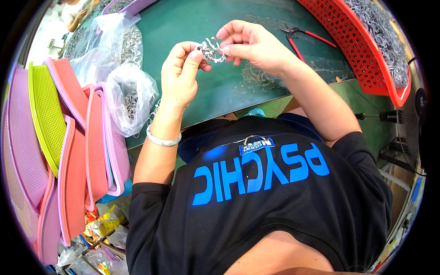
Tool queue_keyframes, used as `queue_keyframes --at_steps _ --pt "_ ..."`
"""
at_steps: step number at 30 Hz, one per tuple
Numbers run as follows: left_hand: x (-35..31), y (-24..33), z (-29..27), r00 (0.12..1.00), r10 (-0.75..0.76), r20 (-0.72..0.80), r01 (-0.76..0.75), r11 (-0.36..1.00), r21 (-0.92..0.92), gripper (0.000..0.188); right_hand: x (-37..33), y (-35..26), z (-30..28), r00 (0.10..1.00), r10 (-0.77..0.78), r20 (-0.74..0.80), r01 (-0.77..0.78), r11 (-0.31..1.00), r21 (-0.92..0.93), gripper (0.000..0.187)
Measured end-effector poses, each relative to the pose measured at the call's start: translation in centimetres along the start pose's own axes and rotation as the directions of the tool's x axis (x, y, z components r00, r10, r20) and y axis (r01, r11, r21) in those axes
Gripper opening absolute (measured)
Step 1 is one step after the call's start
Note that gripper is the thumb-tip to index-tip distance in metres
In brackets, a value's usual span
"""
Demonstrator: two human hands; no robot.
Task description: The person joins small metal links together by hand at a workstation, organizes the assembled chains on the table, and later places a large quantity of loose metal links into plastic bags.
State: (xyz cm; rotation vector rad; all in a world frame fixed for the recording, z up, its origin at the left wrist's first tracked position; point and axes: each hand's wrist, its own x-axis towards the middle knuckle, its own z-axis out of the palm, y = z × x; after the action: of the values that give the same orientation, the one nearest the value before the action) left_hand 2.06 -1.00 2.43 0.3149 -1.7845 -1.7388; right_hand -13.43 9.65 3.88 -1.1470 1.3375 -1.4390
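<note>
Above the near part of the green table, both hands meet at a small cluster of silver metal rings and clasps (211, 51). My left hand (182, 71) is closed on the cluster, pinching it between thumb and fingers. From the other side, my right hand (252, 48) has its thumb and curled fingers at a ring on the cluster's edge. The fingertips partly hide how the pieces join. A pair of pliers (293, 32) with red handles lies on the table beyond my right forearm.
A red perforated basket (355, 55) full of grey metal rings (385, 36) stands at right. Left are a clear plastic bag (121, 75) with metal pieces and nested purple, green and pink baskets (73, 151). A fan (412, 119) is far right. Another person's arm (75, 20) shows far left.
</note>
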Motion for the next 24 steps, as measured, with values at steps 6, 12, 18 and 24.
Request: queue_keyframes --at_steps 6,12,18,24 --pt "-0.2 0.1 0.2 1.000 0.008 0.004 -0.008 0.999 -0.050 0.018 0.1 0.4 -0.3 0.998 0.050 0.036 -0.056 0.975 0.214 0.023" --pt "-0.3 0.0 0.1 1.000 0.002 0.011 -0.001 0.998 -0.067 0.017 -0.1 0.4 -0.2 1.000 0.023 0.013 -0.025 0.968 0.248 0.022" --pt "-0.4 -0.5 -0.1 1.000 -0.012 -0.020 0.010 0.998 -0.061 0.018 -0.3 0.1 1.2 0.977 -0.124 -0.176 0.139 0.987 0.076 0.020" --pt "-0.6 -0.1 0.5 1.000 -0.022 0.016 0.024 0.989 -0.146 0.020 0.0 -0.3 1.0 0.982 -0.058 -0.178 0.064 0.998 0.029 0.016"
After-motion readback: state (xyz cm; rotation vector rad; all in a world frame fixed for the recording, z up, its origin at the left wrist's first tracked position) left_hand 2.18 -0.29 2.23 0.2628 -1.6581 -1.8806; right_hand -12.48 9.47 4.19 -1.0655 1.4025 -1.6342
